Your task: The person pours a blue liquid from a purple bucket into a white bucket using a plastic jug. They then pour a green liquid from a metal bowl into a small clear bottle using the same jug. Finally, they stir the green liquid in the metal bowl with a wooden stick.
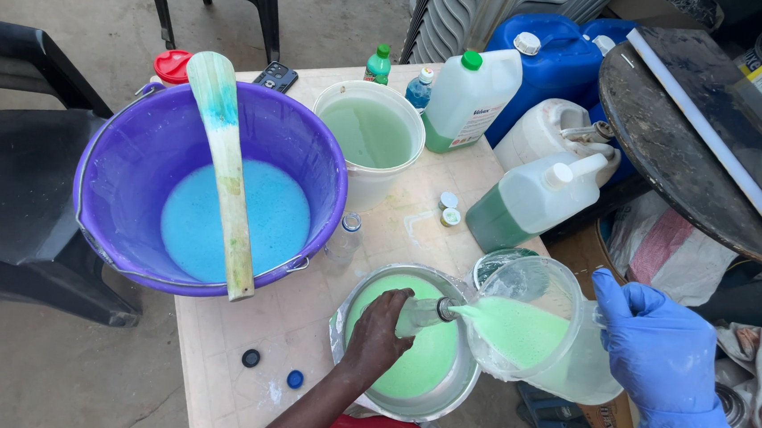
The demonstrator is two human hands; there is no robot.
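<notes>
My left hand (pixel 377 334), bare, grips a small clear bottle (pixel 423 313) lying nearly sideways over a metal bowl (pixel 469 383) that holds pale green liquid. My right hand (pixel 661 359), in a blue glove, holds the handle of a clear plastic jug (pixel 530 318). The jug is tilted left, its spout at the bottle's mouth, and pale green liquid has pooled towards the spout. Both sit over the near right corner of a beige table (pixel 302 316).
A purple bucket (pixel 125 160) of blue liquid with a wooden paddle (pixel 227 176) stands left. Behind are a white bucket (pixel 379 183) of green liquid, white jerrycans (pixel 538 198), blue jerrycans (pixel 544 60), small bottles, loose caps (pixel 251 358) and a phone (pixel 276 76). Black chairs stand left; a dark round table (pixel 672 145) stands right.
</notes>
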